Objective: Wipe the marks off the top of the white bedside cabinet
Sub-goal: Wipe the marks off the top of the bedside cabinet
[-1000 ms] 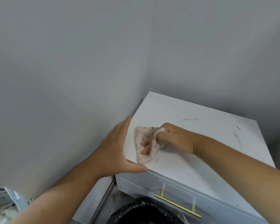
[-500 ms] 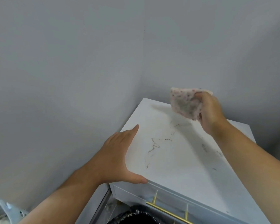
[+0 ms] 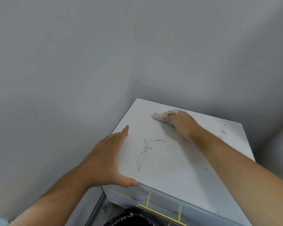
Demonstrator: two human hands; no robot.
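Observation:
The white bedside cabinet (image 3: 173,167) stands in a corner between grey walls. A thin dark mark (image 3: 145,151) runs across the middle of its top, and smaller smudges (image 3: 223,131) lie near the right edge. My right hand (image 3: 185,124) presses a pink speckled cloth (image 3: 162,117) flat on the far part of the top. My left hand (image 3: 108,158) lies against the cabinet's left edge, fingers straight along the side and thumb hooked over the front corner.
A gold bar handle (image 3: 162,212) sits on the drawer front below the top. A black bin bag (image 3: 129,218) shows under the drawer at the bottom edge. Grey walls close in behind and left of the cabinet.
My right hand lifted the cloth from the near left of the top, carried it up and back, and now has it down on the far part. The left hand stayed at the edge.

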